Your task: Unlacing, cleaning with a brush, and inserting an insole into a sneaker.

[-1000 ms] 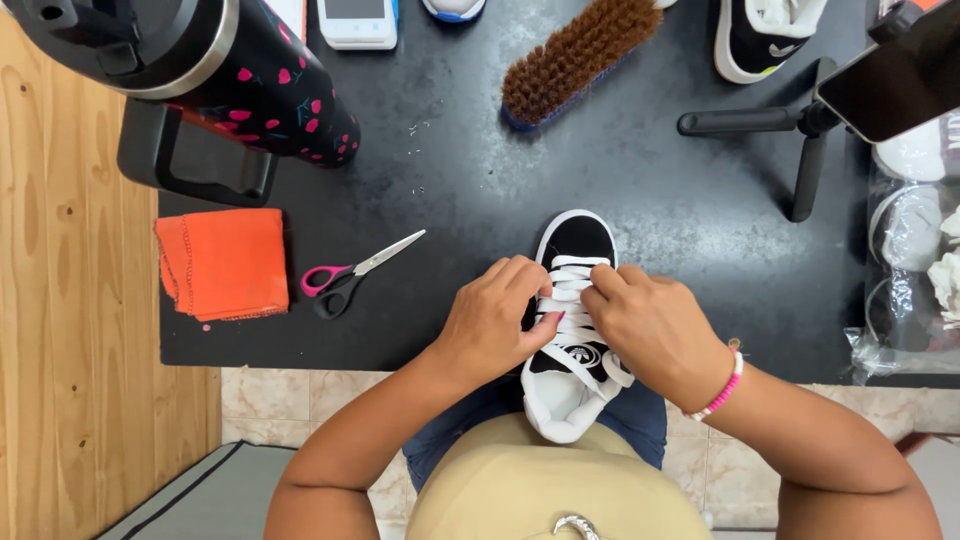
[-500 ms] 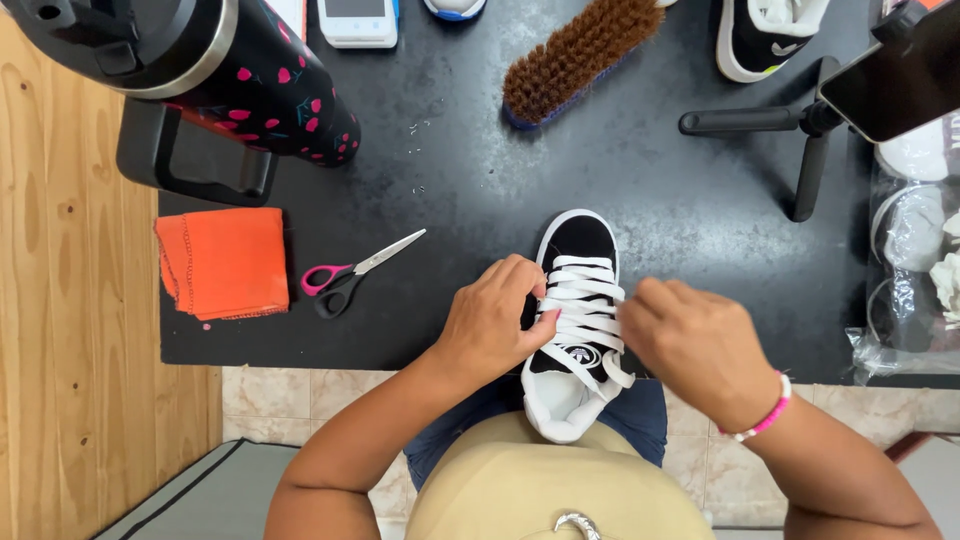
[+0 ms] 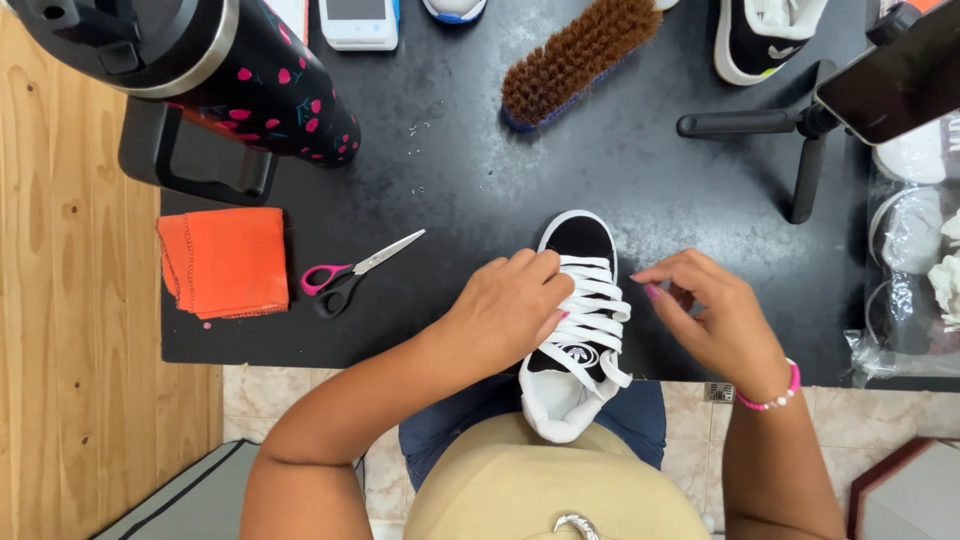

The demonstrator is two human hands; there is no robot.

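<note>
A black sneaker with a white sole and wide white laces lies toe-away at the near edge of the black table, its heel hanging over my lap. My left hand rests on the shoe's left side, fingers closed over the laces. My right hand hovers just right of the shoe, fingers loosely curled and apart, holding nothing; a pink bead bracelet circles its wrist.
Pink-handled scissors and a folded orange cloth lie left of the shoe. A large dotted black tumbler stands far left, a brown brush at the back, a phone tripod right, another sneaker beyond, plastic bags at right edge.
My right hand has let go of the laces and drawn away to the right of the shoe. My left hand has stayed on the shoe.
</note>
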